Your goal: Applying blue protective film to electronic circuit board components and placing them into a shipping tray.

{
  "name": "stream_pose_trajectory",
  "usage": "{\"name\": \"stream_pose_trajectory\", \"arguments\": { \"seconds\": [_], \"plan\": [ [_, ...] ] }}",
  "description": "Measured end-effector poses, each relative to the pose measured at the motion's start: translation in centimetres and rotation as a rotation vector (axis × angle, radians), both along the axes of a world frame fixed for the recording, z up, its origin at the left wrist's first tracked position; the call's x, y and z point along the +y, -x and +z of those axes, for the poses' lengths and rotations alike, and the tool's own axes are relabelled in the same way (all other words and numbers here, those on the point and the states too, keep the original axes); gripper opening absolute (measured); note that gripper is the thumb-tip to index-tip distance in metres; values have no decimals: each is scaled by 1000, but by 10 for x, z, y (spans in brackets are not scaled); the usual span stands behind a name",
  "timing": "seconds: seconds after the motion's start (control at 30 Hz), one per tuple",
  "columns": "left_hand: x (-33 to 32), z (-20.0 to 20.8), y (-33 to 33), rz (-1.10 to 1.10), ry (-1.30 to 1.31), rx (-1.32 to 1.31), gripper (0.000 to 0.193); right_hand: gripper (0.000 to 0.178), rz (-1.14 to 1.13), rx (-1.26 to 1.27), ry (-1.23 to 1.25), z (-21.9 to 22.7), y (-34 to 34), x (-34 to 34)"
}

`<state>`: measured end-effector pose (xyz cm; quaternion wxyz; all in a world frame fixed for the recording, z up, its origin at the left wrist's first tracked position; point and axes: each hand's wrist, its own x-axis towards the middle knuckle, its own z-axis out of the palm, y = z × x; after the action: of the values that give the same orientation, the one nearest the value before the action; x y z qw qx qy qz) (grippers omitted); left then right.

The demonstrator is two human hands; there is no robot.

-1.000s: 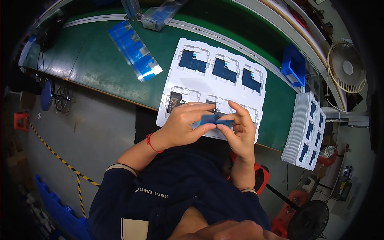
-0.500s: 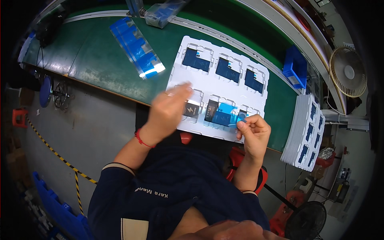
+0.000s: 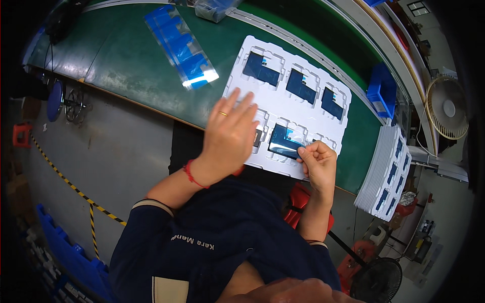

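Observation:
A white moulded tray (image 3: 275,103) on the green bench holds dark, L-shaped flat parts that look like phone batteries. In the lower middle pocket, a glossy blue film (image 3: 284,144) lies over one of them. My right hand (image 3: 319,160) pinches the film's right corner between thumb and forefinger. My left hand (image 3: 230,136) hovers palm down over the tray's left side, fingers stretched out, holding nothing. It partly hides the lower left battery (image 3: 257,137), while my right hand mostly covers the lower right pocket. The upper row shows three film-blue batteries (image 3: 301,87).
A clear strip with blue film pieces (image 3: 182,48) lies left of the tray. A plastic bag (image 3: 214,9) and a blue bin (image 3: 381,91) stand along the back. Stacked filled trays (image 3: 381,171) rise at the right, near a fan (image 3: 448,107).
The blue film has come down flat over the lower middle battery, its right corner still pinched by my right hand. My left hand has shifted right, fingers extended. The view has moved slightly.

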<state>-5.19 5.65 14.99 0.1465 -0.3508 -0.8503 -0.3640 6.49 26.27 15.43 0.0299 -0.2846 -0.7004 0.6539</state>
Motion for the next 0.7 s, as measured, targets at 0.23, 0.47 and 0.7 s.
{"name": "stream_pose_trajectory", "arguments": {
  "seconds": [0.23, 0.47, 0.7],
  "plan": [
    [22, -22, -13, -63, 64, -45, 28, 13, 26, 27, -19, -2, -1, 1],
    [23, -23, -13, -78, 47, -31, 27, 12, 22, 15, -23, 0, 0, 0],
    [24, -17, -16, -73, 70, -95, 39, 13, 25, 5, -43, 0, 0, -3]
  ]
}}
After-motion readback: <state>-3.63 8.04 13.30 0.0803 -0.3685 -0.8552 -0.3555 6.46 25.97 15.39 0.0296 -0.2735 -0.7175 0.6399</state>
